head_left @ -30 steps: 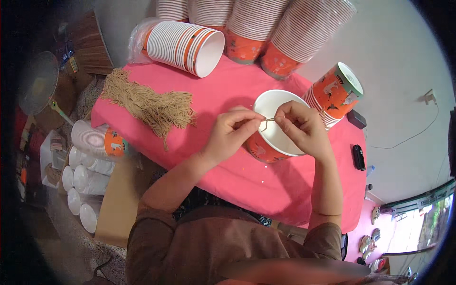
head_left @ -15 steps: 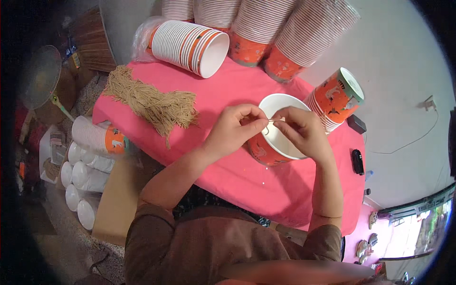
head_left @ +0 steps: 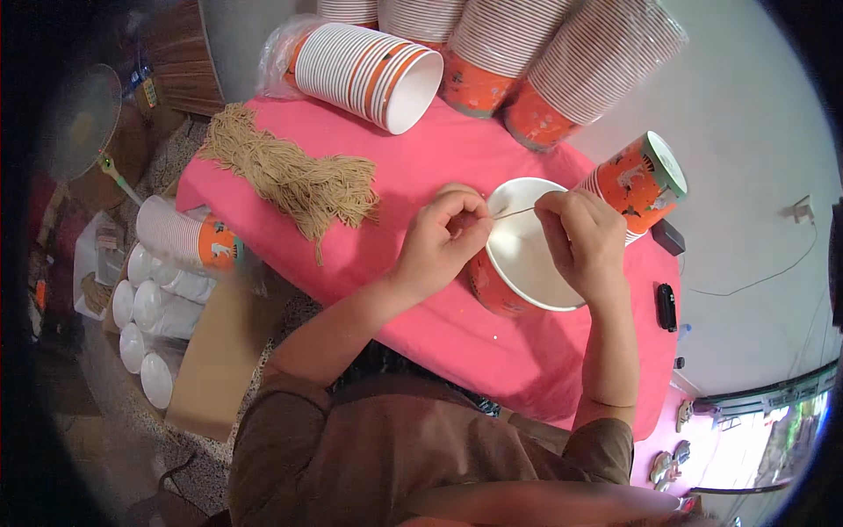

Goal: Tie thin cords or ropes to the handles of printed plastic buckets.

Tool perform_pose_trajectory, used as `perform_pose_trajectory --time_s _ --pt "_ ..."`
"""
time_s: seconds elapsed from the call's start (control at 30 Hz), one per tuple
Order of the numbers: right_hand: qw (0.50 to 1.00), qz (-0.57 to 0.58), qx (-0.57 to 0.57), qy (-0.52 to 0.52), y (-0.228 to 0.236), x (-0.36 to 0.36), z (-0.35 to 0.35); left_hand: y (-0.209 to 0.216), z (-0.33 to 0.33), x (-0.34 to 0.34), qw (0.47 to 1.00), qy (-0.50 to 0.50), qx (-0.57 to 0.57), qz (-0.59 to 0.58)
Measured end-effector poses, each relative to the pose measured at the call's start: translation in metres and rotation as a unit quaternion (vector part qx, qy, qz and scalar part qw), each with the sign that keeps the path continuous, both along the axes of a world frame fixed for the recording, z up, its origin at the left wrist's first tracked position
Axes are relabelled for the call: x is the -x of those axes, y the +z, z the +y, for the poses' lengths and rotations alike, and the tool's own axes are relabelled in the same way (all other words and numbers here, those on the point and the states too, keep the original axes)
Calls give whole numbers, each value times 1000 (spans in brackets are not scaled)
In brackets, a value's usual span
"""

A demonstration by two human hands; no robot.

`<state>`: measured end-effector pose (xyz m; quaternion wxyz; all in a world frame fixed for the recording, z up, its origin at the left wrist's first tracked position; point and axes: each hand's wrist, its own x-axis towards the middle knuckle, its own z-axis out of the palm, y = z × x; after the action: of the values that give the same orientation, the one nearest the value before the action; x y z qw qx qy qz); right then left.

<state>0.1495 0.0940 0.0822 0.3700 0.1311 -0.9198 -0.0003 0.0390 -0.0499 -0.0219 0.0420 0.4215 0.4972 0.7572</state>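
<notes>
left hand (head_left: 436, 241): I see it pinching one end of string (head_left: 518, 211)
right hand (head_left: 581, 235): pinching other end
paper bucket (head_left: 527, 250): under string, centre of pink table (head_left: 421, 167)
string bundle (head_left: 294, 176): 9 o'clock of bucket

A brown short-sleeved shirt (head_left: 395, 457) — plain, loose at the shoulders — leaves both forearms bare, with no rings or watch.

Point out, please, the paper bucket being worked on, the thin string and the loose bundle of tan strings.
paper bucket (head_left: 527, 263), head view, white inside wall
thin string (head_left: 514, 212), head view, stretch between the hands
bundle of tan strings (head_left: 294, 176), head view, middle
</notes>
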Motion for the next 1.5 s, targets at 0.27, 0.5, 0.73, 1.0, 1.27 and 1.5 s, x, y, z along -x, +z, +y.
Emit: perform_pose_trajectory --time_s 0.27,0.5,0.73,1.0,1.27,1.5 --pt "992 93 73 -52 10 -13 14 -13 3 -4 998 50 -24 -7" --pt "975 120 148 -115 5 -17 14 -30 11 -20 981 -59 -12 -184" --pt "987 -29 119 -101 -1 -16 12 -36 21 -29 934 -145 -102 -312" --pt "833 -365 414 -47 -13 -13 -8 -39 32 -49 929 -139 -148 -309" --pt "908 -287 300 -58 -5 -17 -2 -44 28 -46 944 -158 -73 -279" --pt "940 -234 248 -23 2 -10 -10 -27 20 -40 962 -166 -44 -213"
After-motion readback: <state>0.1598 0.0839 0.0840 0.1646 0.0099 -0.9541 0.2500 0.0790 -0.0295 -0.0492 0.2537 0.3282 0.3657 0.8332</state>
